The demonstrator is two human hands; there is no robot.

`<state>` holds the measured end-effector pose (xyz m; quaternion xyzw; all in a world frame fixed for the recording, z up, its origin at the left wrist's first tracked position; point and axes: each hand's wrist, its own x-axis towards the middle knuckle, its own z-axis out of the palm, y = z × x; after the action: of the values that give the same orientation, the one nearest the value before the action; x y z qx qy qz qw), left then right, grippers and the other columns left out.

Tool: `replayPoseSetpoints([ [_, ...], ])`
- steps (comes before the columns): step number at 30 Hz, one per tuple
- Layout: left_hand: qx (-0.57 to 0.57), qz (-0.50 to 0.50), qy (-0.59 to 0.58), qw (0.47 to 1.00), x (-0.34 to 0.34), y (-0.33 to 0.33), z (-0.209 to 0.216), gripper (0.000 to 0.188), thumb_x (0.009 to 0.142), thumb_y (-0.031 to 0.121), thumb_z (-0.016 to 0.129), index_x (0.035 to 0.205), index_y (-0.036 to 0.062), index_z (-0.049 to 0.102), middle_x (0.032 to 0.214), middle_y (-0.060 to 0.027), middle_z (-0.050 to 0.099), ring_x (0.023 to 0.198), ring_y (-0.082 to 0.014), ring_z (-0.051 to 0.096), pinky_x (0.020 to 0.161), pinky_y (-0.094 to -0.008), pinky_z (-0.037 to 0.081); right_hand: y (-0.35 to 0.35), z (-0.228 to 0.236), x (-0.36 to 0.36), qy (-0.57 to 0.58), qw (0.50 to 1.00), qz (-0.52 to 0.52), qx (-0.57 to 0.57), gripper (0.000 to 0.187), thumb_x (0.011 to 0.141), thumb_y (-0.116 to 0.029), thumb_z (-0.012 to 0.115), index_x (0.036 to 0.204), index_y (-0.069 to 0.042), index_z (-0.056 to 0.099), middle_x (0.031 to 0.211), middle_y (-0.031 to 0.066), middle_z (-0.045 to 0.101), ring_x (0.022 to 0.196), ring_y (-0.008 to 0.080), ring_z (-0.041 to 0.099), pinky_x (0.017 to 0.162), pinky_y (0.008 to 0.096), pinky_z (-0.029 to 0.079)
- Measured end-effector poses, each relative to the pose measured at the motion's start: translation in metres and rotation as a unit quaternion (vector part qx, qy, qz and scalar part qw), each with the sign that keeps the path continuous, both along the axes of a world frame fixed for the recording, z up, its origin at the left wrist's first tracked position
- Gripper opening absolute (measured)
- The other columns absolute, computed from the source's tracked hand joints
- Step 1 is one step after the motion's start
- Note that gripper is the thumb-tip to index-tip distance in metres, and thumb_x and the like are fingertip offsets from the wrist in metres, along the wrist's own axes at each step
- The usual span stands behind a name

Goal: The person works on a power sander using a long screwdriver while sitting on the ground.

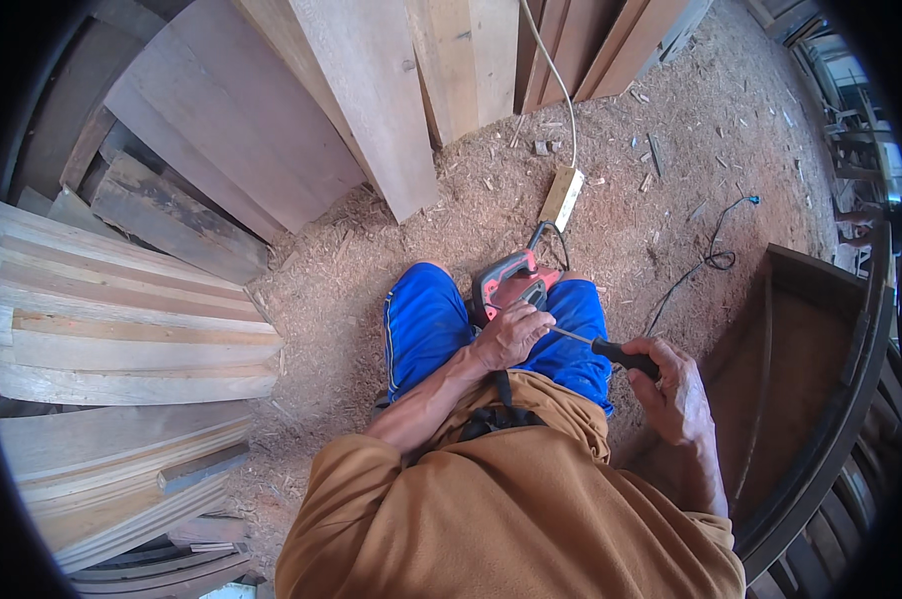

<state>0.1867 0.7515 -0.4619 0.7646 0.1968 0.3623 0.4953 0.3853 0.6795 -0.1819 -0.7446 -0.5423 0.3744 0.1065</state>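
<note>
A red and black handheld power tool (506,290) with a loop handle rests between my knees, and a black cord runs from its far end. My left hand (514,337) is closed against the near end of this tool, its fingers partly hiding what they grip. In my right hand (673,387) is a screwdriver (620,354), held by its black handle. The screwdriver's thin metal shaft points left, with its tip at the fingers of my left hand. Exactly where the tip touches is hidden.
A pale socket block (562,197) on a white cable lies beyond my knees. Stacked boards (131,349) line the left, and upright planks (361,100) lean at the back. A black cable (717,258) crosses the shavings-covered ground (670,180). A dark wooden frame (820,349) stands at right.
</note>
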Motion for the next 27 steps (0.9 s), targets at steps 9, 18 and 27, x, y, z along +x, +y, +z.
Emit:
replayPoseSetpoints([
  [9,-0.038,0.268,0.231,0.935,-0.088,0.065,-0.027,0.018,0.092,0.01,0.067,0.109,0.0058,0.066,0.105,-0.0166,0.069,0.099,-0.037,0.065,0.089,-0.0488,0.051,-0.005,-0.004,0.013,-0.014,0.997,-0.071,0.038,0.029,0.089,-0.005,0.066,0.118,-0.004,0.067,0.077,0.0113,0.065,0.066,0.0211,0.061,0.062,0.036,0.047],
  [18,0.031,-0.053,0.536,0.842,-0.037,0.117,-0.084,0.015,0.085,0.018,0.067,0.095,0.0135,0.077,0.109,-0.0155,0.076,0.105,-0.0362,0.07,0.091,-0.051,0.054,-0.017,-0.035,0.03,-0.019,0.985,-0.147,0.084,0.025,0.094,-0.01,0.064,0.119,-0.005,0.066,0.076,0.0075,0.062,0.064,0.015,0.054,0.063,0.0337,0.045],
  [27,0.04,-0.125,0.59,0.796,-0.012,0.126,-0.141,0.026,0.092,0.021,0.059,0.106,0.0134,0.08,0.117,-0.0146,0.076,0.115,-0.0342,0.071,0.096,-0.0462,0.056,-0.025,-0.042,0.039,-0.015,0.977,-0.202,0.071,0.028,0.095,-0.019,0.066,0.119,-0.005,0.067,0.08,0.0081,0.064,0.068,0.016,0.055,0.068,0.0351,0.047],
])
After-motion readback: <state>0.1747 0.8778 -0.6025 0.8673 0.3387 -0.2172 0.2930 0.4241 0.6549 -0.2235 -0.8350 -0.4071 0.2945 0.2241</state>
